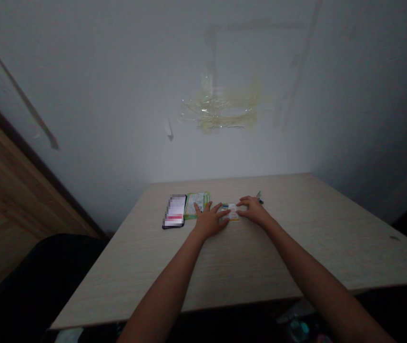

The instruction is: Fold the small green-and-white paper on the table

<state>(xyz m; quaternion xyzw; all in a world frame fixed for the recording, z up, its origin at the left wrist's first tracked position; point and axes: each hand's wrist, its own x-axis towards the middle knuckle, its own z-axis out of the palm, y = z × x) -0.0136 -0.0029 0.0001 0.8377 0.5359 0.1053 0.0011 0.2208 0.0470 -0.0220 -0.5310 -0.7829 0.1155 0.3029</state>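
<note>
A small white printed card or packet point(232, 214) with a yellow lower edge lies flat on the table between my hands. My left hand point(210, 222) is spread palm down; its right-side fingers and thumb rest on the left part of the card. Its other fingers reach the lower right of a green-bordered printed sheet point(197, 202). At the card's right edge is my right hand point(254, 209), fingers stretched and apart, the tips touching or just beside it. A small dark-and-green object point(259, 196), too small to name, lies just behind my right hand.
A phone point(175, 212) with a lit, blurred screen lies left of the green sheet. The pale wooden table point(146, 276) meets a wall point(125, 95) bearing old tape point(225, 114). Dark cloth point(53, 271) and a wooden panel point(10, 181) stand left. Indistinct items point(300, 328) lie below the front edge.
</note>
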